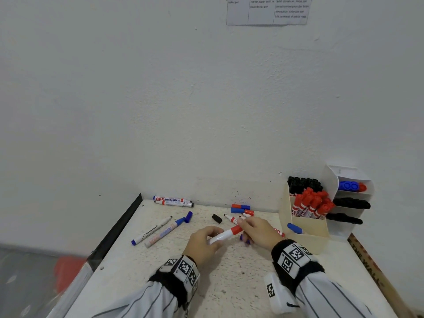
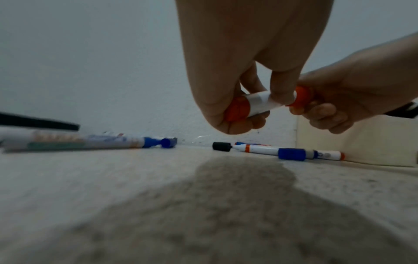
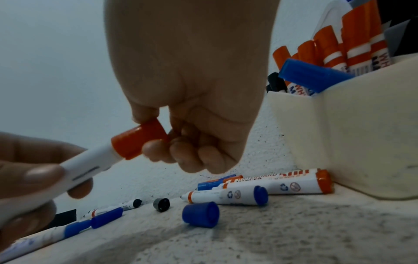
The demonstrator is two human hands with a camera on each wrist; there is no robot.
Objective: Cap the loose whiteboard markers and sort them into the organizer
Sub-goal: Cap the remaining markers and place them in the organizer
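My left hand (image 1: pixel 215 237) grips the white barrel of a red marker (image 1: pixel 226 235) above the table's middle. Its red cap (image 3: pixel 140 139) sits on the marker's end, pinched by my right hand (image 1: pixel 243 228). The cream organizer (image 1: pixel 306 243) stands at the right with several red and black capped markers upright and a blue marker (image 1: pixel 294 228) leaning at its front. Loose on the table lie an uncapped blue marker (image 1: pixel 165 232), a black-tipped marker (image 1: pixel 151 230), a blue cap (image 1: pixel 188 216), a black cap (image 1: pixel 216 218) and another blue cap (image 3: pixel 201 214) under my right hand.
Two markers (image 1: pixel 173 201) lie along the back wall, and a red and blue cluster (image 1: pixel 241 210) sits behind my right hand. A white tiered holder (image 1: pixel 367 180) with lying markers stands far right. A wooden ruler (image 1: pixel 371 267) runs along the right edge, a black strip (image 1: pixel 117 230) along the left.
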